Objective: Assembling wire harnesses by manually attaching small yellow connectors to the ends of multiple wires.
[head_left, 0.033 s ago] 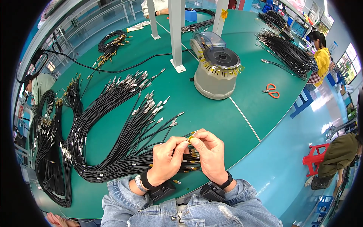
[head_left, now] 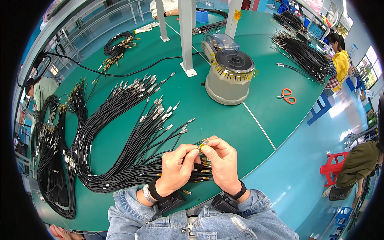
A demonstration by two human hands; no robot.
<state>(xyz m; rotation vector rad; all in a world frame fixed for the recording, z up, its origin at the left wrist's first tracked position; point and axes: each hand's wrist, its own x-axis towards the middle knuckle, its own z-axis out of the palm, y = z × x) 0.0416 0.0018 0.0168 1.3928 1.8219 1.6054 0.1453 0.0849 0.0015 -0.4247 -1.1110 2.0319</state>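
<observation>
Plug point(head_left: 205, 142) in your fingertips, you have your hands over the green table point(head_left: 248, 132). Black cables point(head_left: 116, 179) sweep across the left of the grey machine point(head_left: 228, 88), many tipped in silver. Your left hand point(head_left: 176, 167) and right hand point(head_left: 224, 164) meet on your side of that machine, both pinching the plug. Orange scissors point(head_left: 289, 100) lie to the machine's right. Smallest, the plug shows a silver-grey tip with yellow just below; your fingers hide the rest.

Room between gray machine point(head_left: 229, 86) and scissors point(head_left: 287, 98), black cables point(head_left: 120, 175) blocking left
</observation>
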